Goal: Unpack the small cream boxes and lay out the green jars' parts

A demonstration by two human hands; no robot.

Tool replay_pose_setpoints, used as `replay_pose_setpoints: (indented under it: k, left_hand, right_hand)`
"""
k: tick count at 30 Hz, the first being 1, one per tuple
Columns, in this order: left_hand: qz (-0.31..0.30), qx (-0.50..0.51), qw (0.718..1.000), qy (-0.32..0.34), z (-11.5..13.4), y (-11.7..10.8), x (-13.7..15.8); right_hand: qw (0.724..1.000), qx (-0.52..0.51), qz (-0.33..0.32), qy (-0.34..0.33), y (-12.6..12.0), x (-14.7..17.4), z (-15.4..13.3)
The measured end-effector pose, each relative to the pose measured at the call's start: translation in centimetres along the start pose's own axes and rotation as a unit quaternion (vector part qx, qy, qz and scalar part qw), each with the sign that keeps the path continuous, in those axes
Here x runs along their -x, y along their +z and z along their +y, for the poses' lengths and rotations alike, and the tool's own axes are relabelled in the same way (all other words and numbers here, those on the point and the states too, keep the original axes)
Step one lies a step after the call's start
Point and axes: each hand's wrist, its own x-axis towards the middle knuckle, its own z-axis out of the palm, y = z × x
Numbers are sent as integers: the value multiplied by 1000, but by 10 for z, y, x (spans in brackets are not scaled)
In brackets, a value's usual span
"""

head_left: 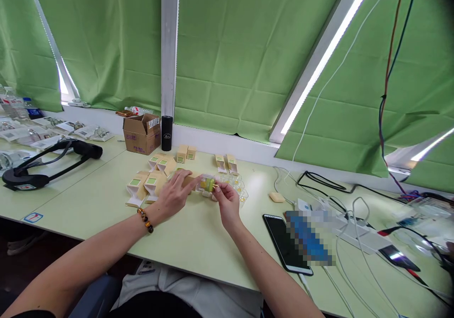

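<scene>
Over the table (198, 242), my two hands meet at a small clear container (205, 184) with a yellow-green end. My left hand (175, 191) is closed around a small tan cardboard box (189, 180), partly hidden by its fingers, and the index finger reaches to the clear container. From the other side, my right hand (229, 203) pinches the container's green end between thumb and fingers. Several opened tan boxes with green labels (155, 182) stand beside my left hand. Several small clear plastic pieces with yellow bits (237, 183) lie just behind my right hand.
Farther back stand two pairs of tan boxes (226, 163), a brown carton (142, 134) and a black flask (166, 133). A black headset (53, 162) lies left. A phone (286, 242), cables (354, 223) and a power strip (358, 235) occupy the right.
</scene>
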Motion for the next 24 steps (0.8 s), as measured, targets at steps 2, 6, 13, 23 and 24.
replay_pose_setpoints:
  k: [2, 6, 13, 23, 24]
  left_hand:
    - [1, 0, 1000, -12, -2, 0, -1]
    - [9, 0, 999, -47, -4, -1, -3]
    - [79, 103, 982, -135, -15, 0, -4]
    - [79, 509, 806, -292, -12, 15, -4]
    - [64, 548, 775, -309, -12, 15, -5]
  right_hand:
    - [999, -33, 5, 24, 0, 0, -2]
    - [998, -42, 11, 41, -2, 0, -7]
    - [995, 79, -57, -7, -1, 2, -5]
    - [918, 348, -183, -49, 1, 14, 6]
    - [914, 359, -184, -51, 1, 14, 5]
